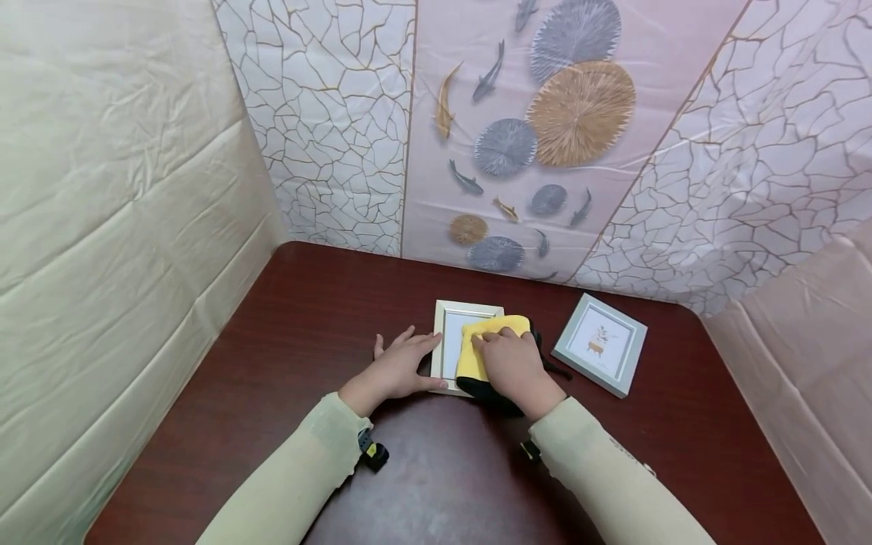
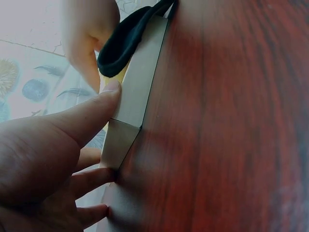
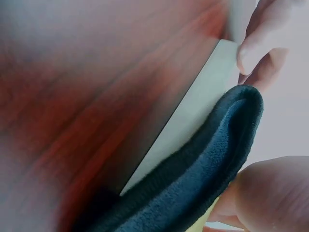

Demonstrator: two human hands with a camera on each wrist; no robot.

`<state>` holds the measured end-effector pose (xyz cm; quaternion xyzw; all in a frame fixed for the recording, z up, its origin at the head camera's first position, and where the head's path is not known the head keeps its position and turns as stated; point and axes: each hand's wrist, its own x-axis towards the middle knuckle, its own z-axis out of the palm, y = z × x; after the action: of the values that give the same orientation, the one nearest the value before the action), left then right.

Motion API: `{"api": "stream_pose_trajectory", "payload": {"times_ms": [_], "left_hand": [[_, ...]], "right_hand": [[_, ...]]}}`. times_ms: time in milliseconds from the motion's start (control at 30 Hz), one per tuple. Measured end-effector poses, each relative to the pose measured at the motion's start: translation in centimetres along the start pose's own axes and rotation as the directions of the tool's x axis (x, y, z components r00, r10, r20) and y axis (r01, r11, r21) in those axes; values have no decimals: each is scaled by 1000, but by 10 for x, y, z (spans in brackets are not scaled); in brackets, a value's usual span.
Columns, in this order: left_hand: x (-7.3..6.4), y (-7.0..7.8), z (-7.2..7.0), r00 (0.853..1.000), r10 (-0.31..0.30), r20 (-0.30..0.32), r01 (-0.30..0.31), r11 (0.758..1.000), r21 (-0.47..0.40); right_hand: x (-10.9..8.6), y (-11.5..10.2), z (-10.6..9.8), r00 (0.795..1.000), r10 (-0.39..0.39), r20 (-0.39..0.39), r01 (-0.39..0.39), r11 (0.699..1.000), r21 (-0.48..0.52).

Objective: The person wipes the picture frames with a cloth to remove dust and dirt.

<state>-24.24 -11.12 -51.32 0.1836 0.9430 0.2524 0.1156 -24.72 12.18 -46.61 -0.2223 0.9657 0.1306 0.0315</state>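
Note:
A white picture frame (image 1: 446, 341) lies on the table, partly covered by a folded yellow cloth (image 1: 514, 325) with a dark side and edge. My right hand (image 1: 514, 367) holds the cloth against the frame, its fingers bent into the yellow side. My left hand (image 1: 402, 365) rests at the frame's left side, fingers spread. Its thumb (image 2: 108, 96) lies on the near edge, close to the corner, while other fingertips touch the side and table. In the right wrist view, the cloth's dark fold (image 3: 193, 159) hangs over the frame's pale edge (image 3: 193, 106).
To the right, a grey-blue picture frame (image 1: 602, 344) with a small plant-like drawing lies tilted on the dark red wooden table (image 1: 306, 333). A patterned cloth backdrop (image 1: 341, 129) stands behind the table, with pale fabric (image 1: 123, 189) at the sides.

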Motion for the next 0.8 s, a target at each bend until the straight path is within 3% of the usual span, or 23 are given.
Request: {"api": "stream_pose_trajectory", "payload": {"times_ms": [433, 667, 800], "left_hand": [[0, 0, 0, 1000, 6, -7, -6, 1000, -2], [2, -3, 2, 1000, 4, -7, -4, 1000, 4], [2, -3, 2, 1000, 4, -6, -4, 1000, -3]], "right_hand": [[20, 10, 2, 1000, 9, -12, -9, 1000, 14], [26, 20, 4, 999, 33, -16, -31, 993, 113], [28, 29, 4, 999, -2, -48, 9, 988, 152]]}}
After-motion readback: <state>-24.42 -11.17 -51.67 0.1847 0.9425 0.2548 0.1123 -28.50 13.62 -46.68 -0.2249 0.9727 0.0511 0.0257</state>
